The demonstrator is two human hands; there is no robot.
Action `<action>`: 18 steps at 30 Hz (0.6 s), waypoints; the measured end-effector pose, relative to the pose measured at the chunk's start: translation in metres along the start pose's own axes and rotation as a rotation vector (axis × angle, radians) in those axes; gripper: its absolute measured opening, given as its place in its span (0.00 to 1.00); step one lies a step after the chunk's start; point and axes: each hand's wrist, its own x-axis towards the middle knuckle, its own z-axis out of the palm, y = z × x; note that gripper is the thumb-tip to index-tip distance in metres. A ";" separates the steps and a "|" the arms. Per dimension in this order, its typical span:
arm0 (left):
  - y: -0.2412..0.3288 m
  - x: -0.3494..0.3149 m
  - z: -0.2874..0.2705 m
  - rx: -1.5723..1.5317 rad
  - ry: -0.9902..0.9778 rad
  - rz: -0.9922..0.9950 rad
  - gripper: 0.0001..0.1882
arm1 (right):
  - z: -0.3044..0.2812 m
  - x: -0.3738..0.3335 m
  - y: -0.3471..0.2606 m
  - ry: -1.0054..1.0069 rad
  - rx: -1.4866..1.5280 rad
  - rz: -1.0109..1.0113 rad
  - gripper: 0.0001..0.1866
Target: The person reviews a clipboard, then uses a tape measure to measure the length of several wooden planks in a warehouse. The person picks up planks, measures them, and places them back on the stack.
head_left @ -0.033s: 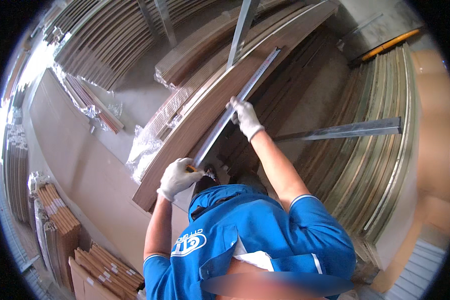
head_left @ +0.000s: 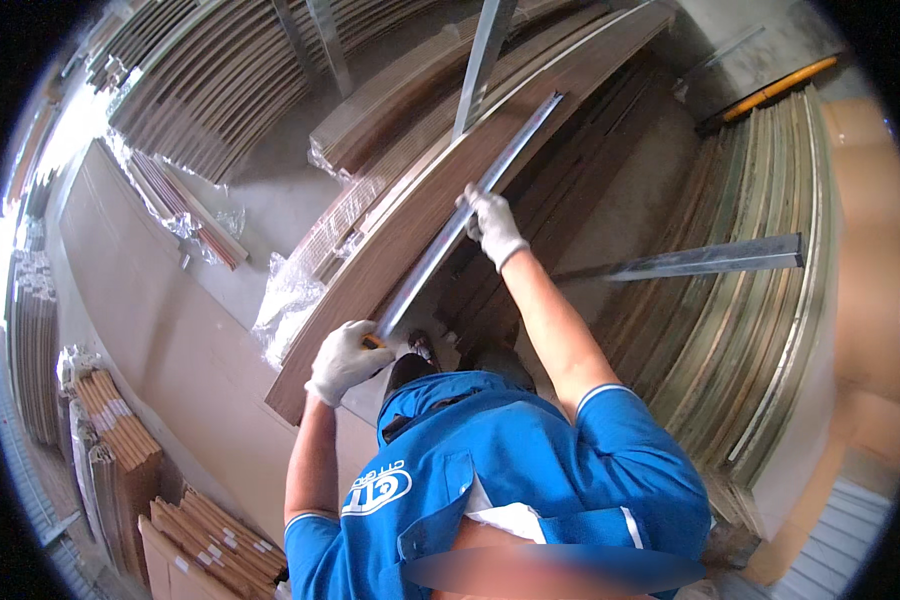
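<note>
I had my left hand (head_left: 345, 360) and right hand (head_left: 490, 225) clamped on the metal rail (head_left: 460, 225), aligning it along the brown board (head_left: 410, 210); next needed steady seating

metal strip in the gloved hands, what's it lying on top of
The long metal strip lies along the edge of a brown wood-grain board, held by the left hand and right hand. What lies beneath the board is covered.
</note>
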 end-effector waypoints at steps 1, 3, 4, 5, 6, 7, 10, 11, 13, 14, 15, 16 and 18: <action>-0.008 -0.001 -0.010 -0.024 -0.011 -0.033 0.27 | -0.004 0.029 -0.008 0.054 -0.020 -0.032 0.20; -0.027 -0.017 -0.026 -0.037 -0.016 -0.087 0.27 | -0.017 0.068 -0.020 0.087 0.009 0.007 0.20; -0.037 -0.025 -0.033 -0.032 -0.019 -0.098 0.27 | -0.021 0.083 -0.026 0.126 0.003 0.028 0.20; -0.045 -0.032 -0.039 -0.032 -0.002 -0.091 0.28 | -0.025 0.097 -0.031 0.110 0.018 0.037 0.20; -0.052 -0.040 -0.043 -0.058 0.000 -0.113 0.28 | -0.027 0.108 -0.036 0.151 0.012 0.089 0.20; -0.057 -0.046 -0.047 -0.072 -0.008 -0.145 0.29 | -0.029 0.116 -0.039 0.129 0.026 0.091 0.20; -0.058 -0.059 -0.050 -0.110 0.009 -0.198 0.29 | -0.026 0.137 -0.048 0.143 0.025 0.112 0.20; -0.056 -0.060 -0.051 -0.107 0.015 -0.194 0.29 | -0.023 0.143 -0.050 0.194 -0.012 0.122 0.20; -0.048 -0.059 -0.052 -0.082 0.033 -0.172 0.29 | -0.021 0.154 -0.052 0.186 0.006 0.127 0.21; -0.044 -0.058 -0.053 -0.062 0.043 -0.153 0.29 | -0.022 0.158 -0.053 0.205 0.010 0.125 0.21; -0.040 -0.056 -0.055 -0.044 0.060 -0.105 0.29 | -0.023 0.162 -0.053 0.228 0.006 0.140 0.21; -0.036 -0.053 -0.056 -0.026 0.051 -0.140 0.29 | -0.024 0.165 -0.053 0.261 -0.016 0.130 0.21; -0.031 -0.049 -0.060 0.007 0.060 -0.129 0.28 | -0.028 0.169 -0.054 0.244 0.010 0.139 0.21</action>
